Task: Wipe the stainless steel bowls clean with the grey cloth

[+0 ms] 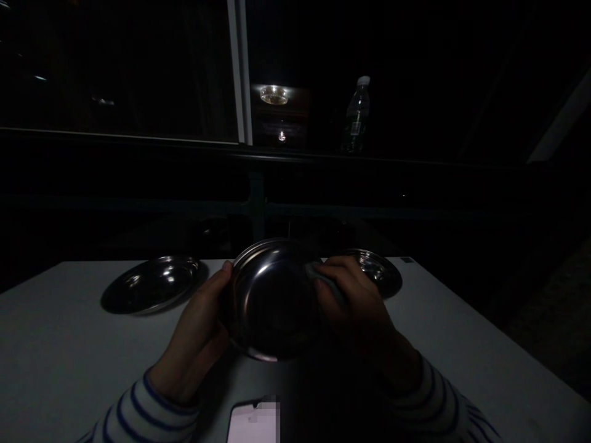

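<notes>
A shiny round metal bowl [272, 301] is held up over the table, tilted with its smooth, curved side towards me. My left hand [201, 329] grips its left rim, thumb at the edge and the other fingers partly hidden behind. My right hand [353, 301] is closed on a greyish cloth [330, 284], which presses against the right side of the bowl. The dim light leaves the cloth's exact kind hard to make out.
On the white table [60, 332] a metal dish [152, 286] lies at left, and another metal dish [381, 274] sits behind my right hand. A lit phone [253, 424] lies near me. Beyond stands a plastic bottle [357, 117] by the dark window.
</notes>
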A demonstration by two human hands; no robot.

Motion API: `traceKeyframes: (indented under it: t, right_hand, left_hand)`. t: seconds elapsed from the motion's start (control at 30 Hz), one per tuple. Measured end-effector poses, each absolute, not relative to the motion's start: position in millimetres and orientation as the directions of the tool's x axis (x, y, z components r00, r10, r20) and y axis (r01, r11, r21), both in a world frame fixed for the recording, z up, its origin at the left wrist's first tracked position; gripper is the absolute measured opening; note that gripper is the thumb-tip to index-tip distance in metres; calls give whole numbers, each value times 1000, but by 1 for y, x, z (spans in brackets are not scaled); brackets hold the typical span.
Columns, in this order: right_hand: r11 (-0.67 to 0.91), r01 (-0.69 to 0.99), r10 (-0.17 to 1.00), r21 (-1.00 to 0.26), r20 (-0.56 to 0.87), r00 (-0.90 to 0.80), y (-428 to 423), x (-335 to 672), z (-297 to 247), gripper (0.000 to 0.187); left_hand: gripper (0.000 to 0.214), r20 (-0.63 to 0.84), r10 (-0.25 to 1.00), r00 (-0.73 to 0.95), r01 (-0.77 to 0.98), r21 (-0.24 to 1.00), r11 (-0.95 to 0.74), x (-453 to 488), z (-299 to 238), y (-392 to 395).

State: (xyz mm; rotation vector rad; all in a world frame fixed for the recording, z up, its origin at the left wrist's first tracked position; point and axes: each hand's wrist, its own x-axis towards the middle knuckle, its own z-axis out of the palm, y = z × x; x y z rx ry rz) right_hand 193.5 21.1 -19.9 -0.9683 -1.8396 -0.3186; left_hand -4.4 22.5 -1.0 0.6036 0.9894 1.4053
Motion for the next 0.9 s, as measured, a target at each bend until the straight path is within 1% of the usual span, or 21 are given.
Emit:
traceKeyframes:
  t: [0.1,0.27,0.33,0.43,0.5,0.6,0.67,0.77,0.83,0.9]
  right_hand:
    - [655,718,486,-233,858,-165,22,195,-18,16]
    - [670,716,506,-196,827,-247,19,193,-15,19]
    - [682,704,518,-201,812,-270,19,194,-15,20]
    - [679,702,521,-214,815,-255,19,196,-15,20]
    - [679,706,521,-200,809,-272,19,195,-16,20]
    - [701,698,524,-145,769,-366,16,194,-17,23]
    - [696,705,537,-138,751,-383,16,196,-16,23]
    - [663,729,560,-171,759,-332,18,201,-14,21]
    - [662,731,553,-167,768,-325,18,201,-14,21]
    - [681,720,536,-134,762,-365,17,199,-14,23]
  left_hand:
    - [16,-215,971,-104,-508,851,133,-3,-1,22]
    - [12,-165,986,-13,-445,884,142,5,-4,18]
    - [12,-156,988,-19,-437,890,132,6,-4,17]
    - [12,-149,988,-39,-425,897,118,5,-5,17]
    - [13,-153,988,-11,-407,903,135,5,-7,17]
    - [16,-166,986,28,-370,914,164,6,-9,16]
    - [14,-168,986,-1,-368,917,156,5,-8,16]
    - [10,-171,984,-56,-382,914,137,4,-6,16]
    - [10,-179,983,-47,-385,911,147,4,-5,16]
    - [12,-191,982,-16,-387,907,170,5,-4,15]
